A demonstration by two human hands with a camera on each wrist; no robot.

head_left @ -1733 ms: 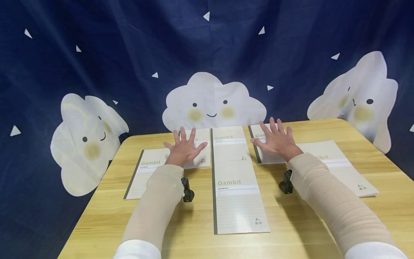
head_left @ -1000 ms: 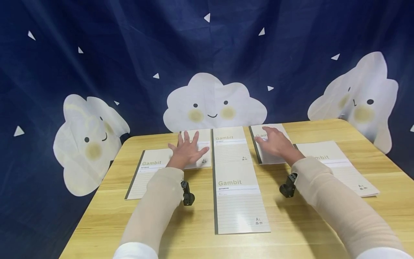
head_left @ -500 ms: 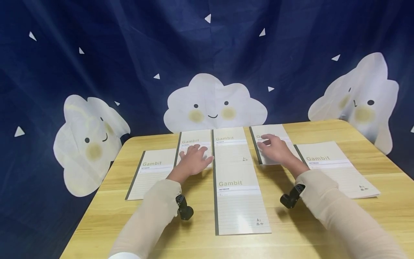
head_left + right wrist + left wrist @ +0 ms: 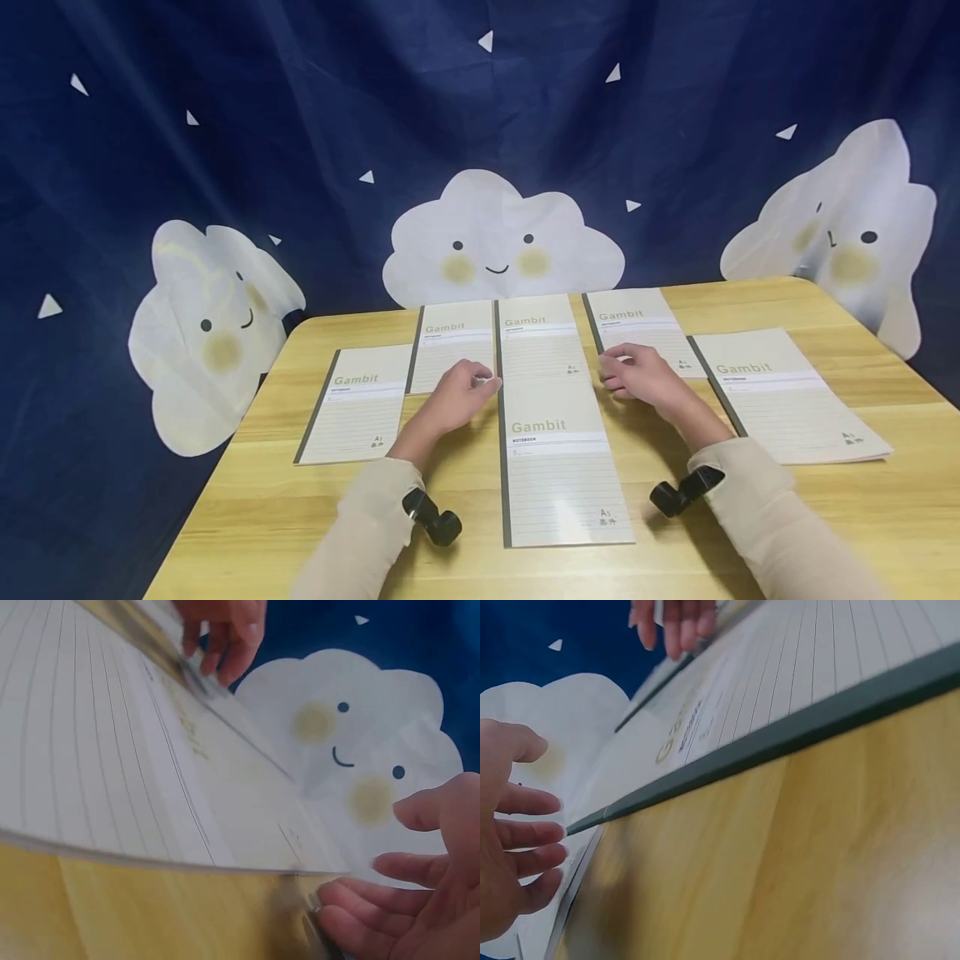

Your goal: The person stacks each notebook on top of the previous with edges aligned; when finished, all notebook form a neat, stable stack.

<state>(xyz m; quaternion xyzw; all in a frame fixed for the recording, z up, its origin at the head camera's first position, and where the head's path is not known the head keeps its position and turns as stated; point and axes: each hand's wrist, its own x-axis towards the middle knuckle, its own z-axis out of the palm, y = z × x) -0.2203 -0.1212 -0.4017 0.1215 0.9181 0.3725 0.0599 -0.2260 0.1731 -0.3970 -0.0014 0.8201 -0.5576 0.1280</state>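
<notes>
My left hand (image 4: 459, 398) hovers beside the gap between the back left notebook (image 4: 450, 346) and the middle column, its fingers loosely bent around nothing. Over the near left corner of the back right notebook (image 4: 637, 312) is my right hand (image 4: 647, 379), also loosely curled and without any object. Between the two hands lie the front middle notebook (image 4: 562, 483) and the back middle notebook (image 4: 534, 346), end to end. In the left wrist view the left hand's fingers (image 4: 532, 834) are apart and relaxed; the right wrist view shows the right hand's fingers (image 4: 375, 900) likewise. Whether either hand touches paper is unclear.
A front left notebook (image 4: 356, 408) and a front right notebook (image 4: 783, 392) lie farther out on the wooden table (image 4: 225, 533). The front right one has a slightly raised corner. A dark blue curtain (image 4: 315, 100) with smiling clouds hangs behind the table's far edge.
Both hands have drawn back from the far notebooks toward the person and nearer the middle column. Their spread fingers have relaxed into a loose curl. The notebooks stay in place.
</notes>
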